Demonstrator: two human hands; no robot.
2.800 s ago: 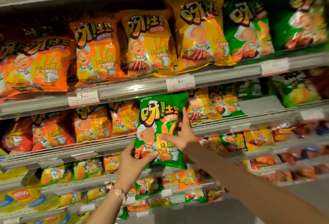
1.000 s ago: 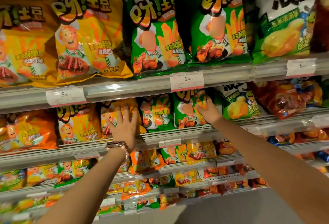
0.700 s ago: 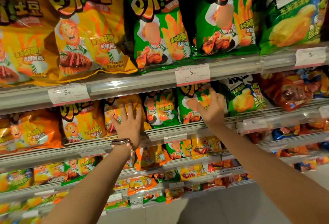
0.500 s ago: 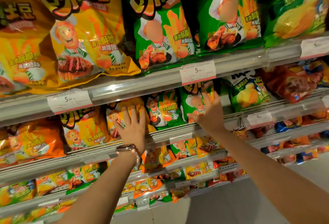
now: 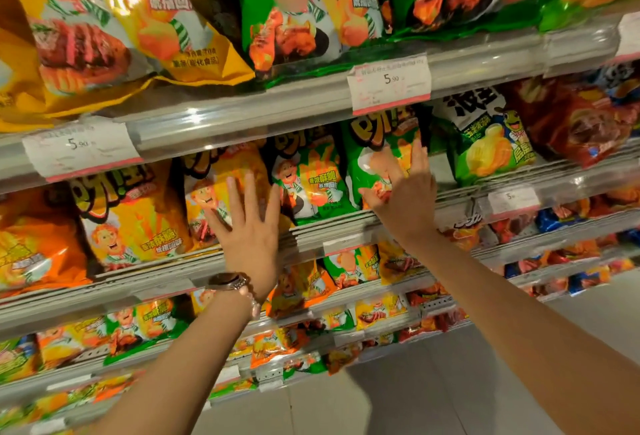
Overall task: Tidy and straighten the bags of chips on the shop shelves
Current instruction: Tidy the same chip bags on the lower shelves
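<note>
On the second shelf stand bags of chips in a row. My left hand [image 5: 251, 234], fingers spread and straight, lies flat against a yellow chip bag [image 5: 221, 185]. My right hand [image 5: 405, 192], also with straight fingers, presses on a green chip bag [image 5: 377, 154] further right. Between them stands another green bag [image 5: 311, 178], untouched. An orange-yellow bag [image 5: 131, 223] stands left of my left hand. A watch is on my left wrist.
The shelf above carries large yellow bags [image 5: 114, 19] and green bags [image 5: 311, 9], with price tags [image 5: 389, 83] on its rail. A green corn-snack bag [image 5: 488, 140] and a red bag [image 5: 581, 123] stand right of my right hand. Lower shelves hold several small bags.
The green bag I held in both hands now stands on the second shelf. Both hands have spread flat against the bags, and the view has moved closer and lower.
</note>
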